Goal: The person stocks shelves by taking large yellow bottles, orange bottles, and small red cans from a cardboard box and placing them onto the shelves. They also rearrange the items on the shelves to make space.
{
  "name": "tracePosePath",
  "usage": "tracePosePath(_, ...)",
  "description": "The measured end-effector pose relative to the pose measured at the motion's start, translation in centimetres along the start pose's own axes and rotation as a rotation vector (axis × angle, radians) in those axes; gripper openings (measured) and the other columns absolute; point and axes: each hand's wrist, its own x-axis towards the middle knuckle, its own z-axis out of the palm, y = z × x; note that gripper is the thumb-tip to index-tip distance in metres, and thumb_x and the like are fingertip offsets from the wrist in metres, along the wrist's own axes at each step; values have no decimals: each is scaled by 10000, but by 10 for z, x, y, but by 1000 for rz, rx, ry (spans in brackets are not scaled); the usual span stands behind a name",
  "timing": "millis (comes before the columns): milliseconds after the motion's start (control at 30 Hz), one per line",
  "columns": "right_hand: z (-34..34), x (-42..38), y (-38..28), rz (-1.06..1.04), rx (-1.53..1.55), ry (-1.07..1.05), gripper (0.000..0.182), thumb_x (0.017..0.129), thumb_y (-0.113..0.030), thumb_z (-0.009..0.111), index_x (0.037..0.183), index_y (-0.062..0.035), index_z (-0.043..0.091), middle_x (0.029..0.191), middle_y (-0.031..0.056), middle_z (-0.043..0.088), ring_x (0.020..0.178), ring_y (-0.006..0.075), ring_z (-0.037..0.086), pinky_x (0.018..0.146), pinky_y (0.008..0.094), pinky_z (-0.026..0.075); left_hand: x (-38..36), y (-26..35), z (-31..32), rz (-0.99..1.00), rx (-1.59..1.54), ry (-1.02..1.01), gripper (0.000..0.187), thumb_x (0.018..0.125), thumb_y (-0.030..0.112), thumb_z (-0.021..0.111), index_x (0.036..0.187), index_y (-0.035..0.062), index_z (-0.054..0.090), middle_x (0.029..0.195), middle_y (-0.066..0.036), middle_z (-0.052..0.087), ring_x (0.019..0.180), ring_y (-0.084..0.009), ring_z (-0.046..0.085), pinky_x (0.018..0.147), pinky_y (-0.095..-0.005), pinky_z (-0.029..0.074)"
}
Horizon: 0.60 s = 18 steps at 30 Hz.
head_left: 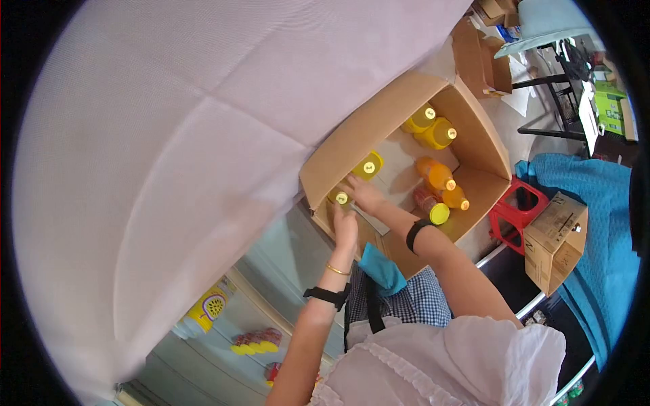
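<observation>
Inside a large open cardboard box (484, 142), a yellow-capped bottle (342, 197) stands in the near left corner. My left hand (344, 223) has its fingers against this bottle's side, wrapped partly round it. Just to the right, my right hand (364, 195) reaches down with its fingers apart, close beside the same bottle. Another yellow bottle (369, 166) stands beyond my hands. At the box's far end are two yellow bottles (443, 133). Orange bottles (439, 177) and a reddish bottle with a yellow lid (426, 201) stand on the right side.
Pale fabric (203, 135) hangs along the left. A red stool (518, 213), a small carton (556, 242) and a blue cloth (596, 223) are at the right. Another open box (481, 57) stands beyond. Lower left, a shelf holds a yellow-labelled bottle (208, 308) and several small items.
</observation>
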Motion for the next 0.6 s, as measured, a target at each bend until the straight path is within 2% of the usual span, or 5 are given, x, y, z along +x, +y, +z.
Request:
tracePosePath(200,5,4,-3,30,-65,-26,691,671,-12,646,1315,-125,425,1327,166,388,1257,346,374,981,407,412,-8,7,1,-70,75,72,656,813,22,465,1423,-53,234,1467,-176,287,1353,-264,278,1097,-337,229)
tracePosePath(333,18,10,0,55,-81,-33,537,782,-22,518,1300,-137,433,1334,154,397,1265,335,377,1031,416,359,-8,-4,-8,-81,3,40,645,879,144,476,1418,-79,201,1493,-240,199,1406,-303,157,1136,-336,134)
tracePosePath(400,22,9,3,-49,0,164,550,743,-1,566,1267,-114,446,1314,153,417,1265,336,376,1026,416,365,-7,-9,-7,-60,23,48,649,892,183,480,1414,-85,204,1491,-246,198,1405,-306,160,1136,-336,135)
tracePosePath(500,16,2,-1,-11,-3,122,624,651,-63,678,1233,-57,454,1277,182,434,1211,368,399,1000,435,381,-4,-19,-10,-50,115,84,660,925,279,453,1413,-87,202,1489,-248,200,1403,-309,166,1135,-333,141)
tracePosePath(600,-5,-20,-16,56,141,106,682,617,-52,711,1245,-61,446,1264,185,448,1211,379,395,1012,435,369,-1,-27,-13,-86,-75,103,584,971,306,402,1423,-31,249,1442,-166,318,1298,-228,331,1047,-323,290)
